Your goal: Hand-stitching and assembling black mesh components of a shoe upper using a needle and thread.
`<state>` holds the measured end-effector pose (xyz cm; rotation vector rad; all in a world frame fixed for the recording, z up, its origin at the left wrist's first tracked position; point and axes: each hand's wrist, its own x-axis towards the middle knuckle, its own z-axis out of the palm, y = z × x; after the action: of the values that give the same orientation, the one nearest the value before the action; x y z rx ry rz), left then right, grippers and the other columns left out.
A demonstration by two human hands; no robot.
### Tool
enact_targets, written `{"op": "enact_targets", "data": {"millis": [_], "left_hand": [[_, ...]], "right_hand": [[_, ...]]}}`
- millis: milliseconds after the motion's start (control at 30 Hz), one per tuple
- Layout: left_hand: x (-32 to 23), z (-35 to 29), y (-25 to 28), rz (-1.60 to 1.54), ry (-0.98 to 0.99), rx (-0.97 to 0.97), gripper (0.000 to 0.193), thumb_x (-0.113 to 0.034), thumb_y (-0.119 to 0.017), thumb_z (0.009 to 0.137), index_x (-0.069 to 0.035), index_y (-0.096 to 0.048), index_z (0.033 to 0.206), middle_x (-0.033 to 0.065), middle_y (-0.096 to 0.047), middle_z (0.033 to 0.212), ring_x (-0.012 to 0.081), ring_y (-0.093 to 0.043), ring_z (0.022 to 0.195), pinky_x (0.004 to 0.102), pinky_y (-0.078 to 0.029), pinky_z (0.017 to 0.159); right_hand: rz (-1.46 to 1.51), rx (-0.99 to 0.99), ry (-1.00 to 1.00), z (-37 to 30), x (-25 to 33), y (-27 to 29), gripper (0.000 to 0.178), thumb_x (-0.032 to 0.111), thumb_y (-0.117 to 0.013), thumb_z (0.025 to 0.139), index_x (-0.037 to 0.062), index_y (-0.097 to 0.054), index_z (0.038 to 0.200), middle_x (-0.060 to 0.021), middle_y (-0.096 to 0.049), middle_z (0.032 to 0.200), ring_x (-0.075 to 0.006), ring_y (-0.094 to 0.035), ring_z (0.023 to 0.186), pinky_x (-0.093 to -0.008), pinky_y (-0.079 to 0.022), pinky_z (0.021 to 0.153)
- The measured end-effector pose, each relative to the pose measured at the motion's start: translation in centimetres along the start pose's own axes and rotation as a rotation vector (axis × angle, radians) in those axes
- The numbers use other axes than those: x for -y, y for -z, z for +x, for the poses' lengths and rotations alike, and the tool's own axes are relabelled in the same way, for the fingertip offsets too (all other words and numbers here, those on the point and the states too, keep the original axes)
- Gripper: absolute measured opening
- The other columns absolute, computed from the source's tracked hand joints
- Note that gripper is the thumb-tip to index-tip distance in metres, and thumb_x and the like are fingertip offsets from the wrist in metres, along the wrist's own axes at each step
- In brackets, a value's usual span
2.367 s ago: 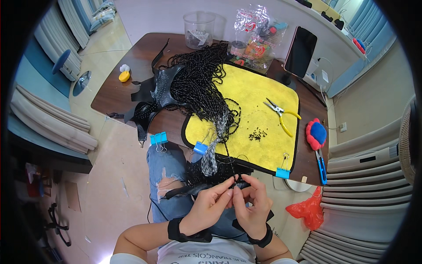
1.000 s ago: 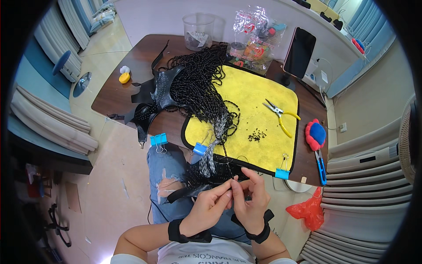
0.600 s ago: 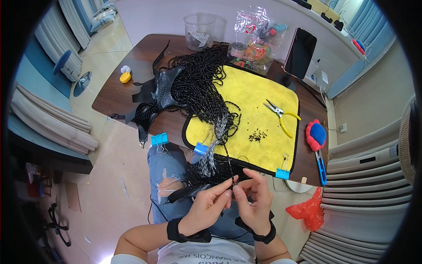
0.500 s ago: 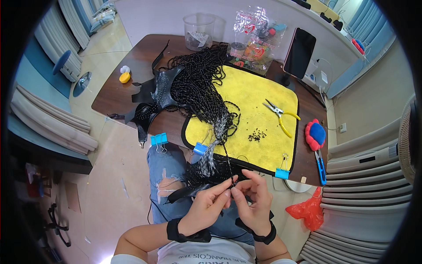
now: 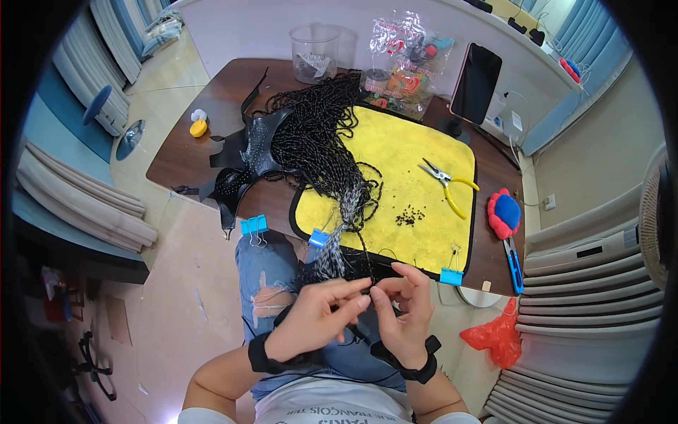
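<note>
A black beaded strand (image 5: 365,249) runs down from a large bundle of black beaded strands (image 5: 319,134) to my hands over my lap. My right hand (image 5: 404,307) is closed, thumb and forefinger pinching the strand's lower part. Beside it, my left hand (image 5: 318,314) has its forefinger stretched out to the strand, the thumb a little apart below. Loose pale thread ends (image 5: 332,251) hang in a bunch over the table's near edge. Small black beads (image 5: 409,215) lie scattered on a yellow mat (image 5: 381,148).
Yellow-handled pliers (image 5: 449,185) rest on the mat, with blue binder clips (image 5: 452,275) at its near edge. To the right are a red-and-blue pincushion (image 5: 505,214), a blue cutter (image 5: 515,268) and a phone on a stand (image 5: 476,83). A clear tub (image 5: 314,53) stands behind.
My left hand has shifted slightly left, and its thumb has come away from the forefinger. The right hand keeps its pinch almost in place. The view has shifted slightly.
</note>
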<state>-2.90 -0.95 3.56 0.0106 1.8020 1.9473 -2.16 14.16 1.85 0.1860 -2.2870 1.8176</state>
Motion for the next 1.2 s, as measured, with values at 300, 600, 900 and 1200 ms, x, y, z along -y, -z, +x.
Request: {"op": "enact_targets", "data": {"millis": [300,600,900,1200], "left_hand": [[-1.0,2.2,1.3,-0.287,0.147,-0.041,0.028,-0.016,-0.055,0.09,0.001,-0.059,0.111,-0.0027,-0.05,0.063,0.0006,-0.041,0.044,0.0151,-0.029,0.034],[-1.1,2.5,1.0,-0.38,0.185,-0.034,0.023,-0.016,-0.058,0.089,0.0,-0.061,0.104,-0.0052,-0.048,0.059,-0.001,-0.039,0.044,0.014,-0.024,0.036],[-1.1,2.3,0.8,-0.355,0.175,-0.042,0.018,-0.012,-0.058,0.088,0.0,-0.062,0.099,-0.005,-0.051,0.061,-0.0006,-0.039,0.045,0.0143,-0.025,0.038],[-0.7,2.4,0.6,-0.304,0.103,-0.076,0.015,-0.006,-0.058,0.085,0.001,-0.062,0.098,-0.0042,-0.051,0.06,0.0001,-0.04,0.045,0.0144,-0.025,0.039]], "right_hand": [[0.055,-0.011,-0.006,0.3,-0.4,-0.3,0.04,-0.003,-0.062,0.08,0.0016,-0.043,0.114,-0.0064,-0.061,0.078,-0.0083,-0.056,0.067,-0.0198,-0.044,0.061],[0.055,0.01,-0.016,0.4,-0.3,-0.3,0.039,-0.003,-0.063,0.079,0.0009,-0.043,0.112,-0.0068,-0.062,0.079,-0.0086,-0.056,0.068,-0.0197,-0.045,0.062],[-0.155,-0.008,0.022,1.8,0.9,0.3,0.019,0.003,-0.064,0.08,0.0009,-0.061,0.098,-0.008,-0.062,0.074,-0.012,-0.057,0.059,-0.0218,-0.044,0.052],[-0.231,0.08,0.021,3.9,1.3,0.2,0.011,0.008,-0.067,0.077,0.0004,-0.066,0.085,-0.0087,-0.061,0.07,-0.0117,-0.051,0.048,-0.0223,-0.039,0.045]]}}
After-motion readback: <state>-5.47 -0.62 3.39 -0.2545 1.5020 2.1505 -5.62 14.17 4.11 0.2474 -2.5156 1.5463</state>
